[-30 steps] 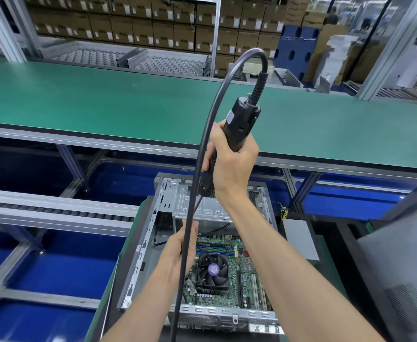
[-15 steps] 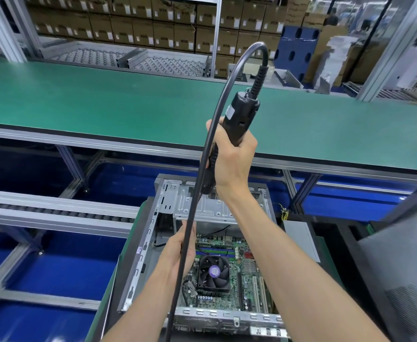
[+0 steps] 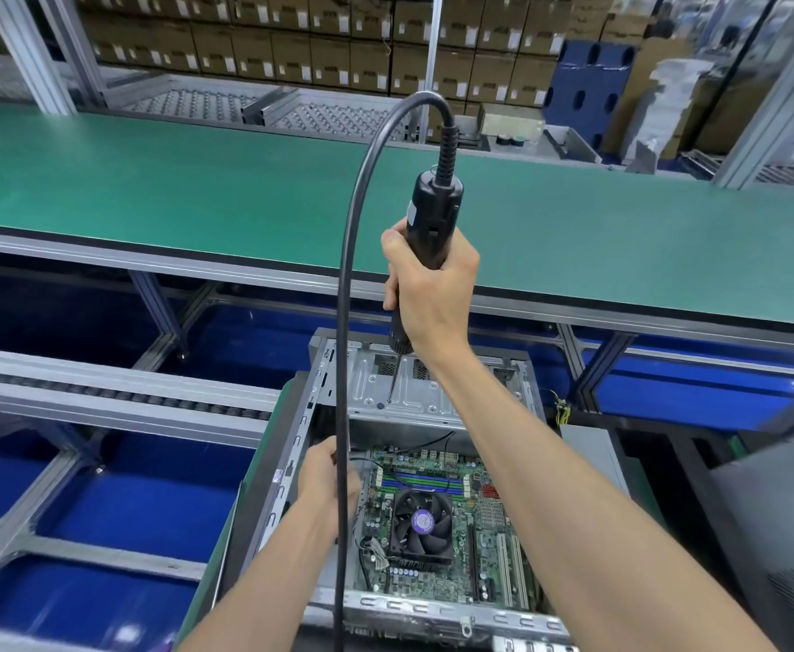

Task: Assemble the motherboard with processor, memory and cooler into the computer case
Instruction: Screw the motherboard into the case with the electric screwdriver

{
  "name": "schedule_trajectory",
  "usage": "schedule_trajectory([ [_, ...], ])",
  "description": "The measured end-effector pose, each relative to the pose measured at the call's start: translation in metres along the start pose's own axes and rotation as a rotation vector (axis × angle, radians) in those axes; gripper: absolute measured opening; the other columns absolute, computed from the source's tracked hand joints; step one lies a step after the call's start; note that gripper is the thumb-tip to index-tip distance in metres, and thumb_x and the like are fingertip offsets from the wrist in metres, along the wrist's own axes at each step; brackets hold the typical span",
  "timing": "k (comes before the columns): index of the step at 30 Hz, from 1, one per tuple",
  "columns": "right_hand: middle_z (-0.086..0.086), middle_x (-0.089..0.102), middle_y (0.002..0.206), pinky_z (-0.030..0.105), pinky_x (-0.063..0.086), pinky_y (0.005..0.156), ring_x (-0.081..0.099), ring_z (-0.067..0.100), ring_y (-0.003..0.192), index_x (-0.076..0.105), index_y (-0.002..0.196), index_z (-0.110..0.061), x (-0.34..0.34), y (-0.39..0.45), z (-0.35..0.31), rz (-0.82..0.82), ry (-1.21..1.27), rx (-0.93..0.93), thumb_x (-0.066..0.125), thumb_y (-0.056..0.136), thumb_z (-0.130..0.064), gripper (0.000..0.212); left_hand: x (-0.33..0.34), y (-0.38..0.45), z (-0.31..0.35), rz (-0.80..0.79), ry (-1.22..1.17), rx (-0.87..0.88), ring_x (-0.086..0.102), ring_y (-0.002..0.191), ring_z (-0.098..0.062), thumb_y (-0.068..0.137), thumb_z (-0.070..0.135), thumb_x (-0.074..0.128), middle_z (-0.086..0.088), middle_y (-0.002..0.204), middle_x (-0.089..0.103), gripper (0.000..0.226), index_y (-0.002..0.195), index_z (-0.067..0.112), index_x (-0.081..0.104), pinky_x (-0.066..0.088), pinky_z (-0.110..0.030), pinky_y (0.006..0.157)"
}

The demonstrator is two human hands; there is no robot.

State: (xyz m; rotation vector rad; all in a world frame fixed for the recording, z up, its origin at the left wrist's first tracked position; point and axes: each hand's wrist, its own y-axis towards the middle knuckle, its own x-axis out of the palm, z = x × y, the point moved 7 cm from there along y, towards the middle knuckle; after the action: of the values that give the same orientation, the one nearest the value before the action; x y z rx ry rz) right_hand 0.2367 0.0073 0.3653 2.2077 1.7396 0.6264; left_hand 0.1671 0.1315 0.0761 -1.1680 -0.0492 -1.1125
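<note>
Now the motherboard (image 3: 442,524) lies flat inside the open computer case (image 3: 425,392), its cooler (image 3: 421,520) fan facing up and the memory (image 3: 425,482) sticks seated just beyond it; that looks like a board already dropped in and waiting for screws; the right hand (image 3: 432,289) wraps its fingers fully round the black electric screwdriver (image 3: 425,237), holding it upright with the bit pointing down over the case's metal bay, well above the board, probably to bring it down straight onto a screw; the left hand (image 3: 331,487) sits at the board's left edge inside the case, fingers curled, though whether it pinches anything I cannot tell; the screwdriver's cable (image 3: 353,256) arcs up and over, crossing in front of that hand; behind runs the green conveyor belt (image 3: 174,181).
</note>
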Motion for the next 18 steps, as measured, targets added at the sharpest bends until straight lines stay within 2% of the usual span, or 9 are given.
schedule_trajectory([
  [5,0.024,0.052,0.068,0.035,0.046,0.040,0.047,0.029,0.043,0.057,0.085,0.000,0.004,0.000,0.015,-0.009,-0.008,0.005,0.068,0.086,-0.013,0.017,-0.009,0.003,0.006,0.121,0.166,0.019,0.016,0.027,-0.006,0.098,0.016,0.050,0.001,0.037,0.041,0.028,0.071,0.014,0.042,0.013,-0.014,0.027],
  [6,0.023,0.052,0.068,0.035,0.046,0.040,0.047,0.029,0.043,0.057,0.086,-0.001,0.005,0.000,0.018,-0.013,-0.007,0.006,0.068,0.086,-0.012,0.016,-0.010,0.004,0.007,0.153,0.191,0.028,0.017,0.027,-0.007,0.097,0.015,0.051,-0.002,0.042,0.045,0.025,0.074,0.013,0.044,0.013,-0.014,0.027],
  [8,0.022,0.053,0.068,0.032,0.046,0.041,0.048,0.029,0.043,0.058,0.086,-0.001,0.007,-0.001,0.022,-0.023,-0.004,0.005,0.067,0.087,-0.012,0.014,-0.011,0.004,0.009,0.193,0.295,0.051,0.019,0.027,-0.008,0.095,0.012,0.052,-0.018,0.064,0.059,0.016,0.080,0.007,0.052,0.016,-0.014,0.028],
  [9,0.023,0.053,0.067,0.032,0.046,0.041,0.049,0.029,0.043,0.058,0.087,-0.001,0.008,-0.001,0.024,-0.027,-0.003,0.004,0.067,0.088,-0.011,0.015,-0.011,0.004,0.010,0.204,0.370,0.068,0.021,0.028,-0.008,0.095,0.010,0.053,-0.022,0.076,0.067,0.013,0.085,0.004,0.058,0.018,-0.015,0.029],
  [10,0.023,0.053,0.067,0.032,0.046,0.041,0.049,0.029,0.043,0.057,0.087,0.000,0.008,-0.002,0.025,-0.029,-0.003,0.005,0.067,0.088,-0.011,0.015,-0.010,0.003,0.012,0.209,0.444,0.087,0.022,0.029,-0.008,0.096,0.008,0.053,-0.019,0.079,0.072,0.011,0.091,0.004,0.062,0.019,-0.015,0.029],
  [11,0.023,0.053,0.067,0.031,0.046,0.041,0.049,0.030,0.043,0.057,0.086,0.001,0.009,-0.002,0.027,-0.030,-0.003,0.005,0.067,0.088,-0.012,0.017,-0.010,0.002,0.013,0.207,0.504,0.102,0.024,0.028,-0.007,0.096,0.006,0.054,-0.013,0.069,0.072,0.011,0.095,0.005,0.065,0.020,-0.016,0.029],
  [13,0.023,0.053,0.067,0.031,0.045,0.041,0.048,0.031,0.043,0.057,0.085,0.002,0.009,-0.003,0.032,-0.027,-0.006,0.009,0.067,0.087,-0.012,0.017,-0.007,0.003,0.014,0.188,0.575,0.123,0.027,0.026,-0.005,0.097,0.004,0.055,0.003,0.042,0.056,0.011,0.099,0.005,0.066,0.021,-0.016,0.028],
  [15,0.023,0.053,0.068,0.033,0.045,0.041,0.048,0.036,0.044,0.058,0.085,0.000,0.008,-0.004,0.037,-0.028,-0.010,0.014,0.067,0.086,-0.012,0.016,-0.006,0.006,0.016,0.181,0.608,0.147,0.030,0.026,-0.005,0.097,0.005,0.056,0.007,0.038,0.047,0.013,0.102,0.006,0.067,0.023,-0.015,0.029],
  [18,0.021,0.055,0.070,0.042,0.048,0.045,0.051,0.045,0.052,0.059,0.083,-0.005,0.008,-0.007,0.044,-0.033,-0.040,0.022,0.068,0.086,-0.015,0.014,-0.007,0.015,0.015,0.171,0.666,0.160,0.032,0.027,-0.005,0.101,0.005,0.047,0.009,0.040,0.045,0.023,0.103,0.010,0.069,0.025,-0.015,0.030],
])
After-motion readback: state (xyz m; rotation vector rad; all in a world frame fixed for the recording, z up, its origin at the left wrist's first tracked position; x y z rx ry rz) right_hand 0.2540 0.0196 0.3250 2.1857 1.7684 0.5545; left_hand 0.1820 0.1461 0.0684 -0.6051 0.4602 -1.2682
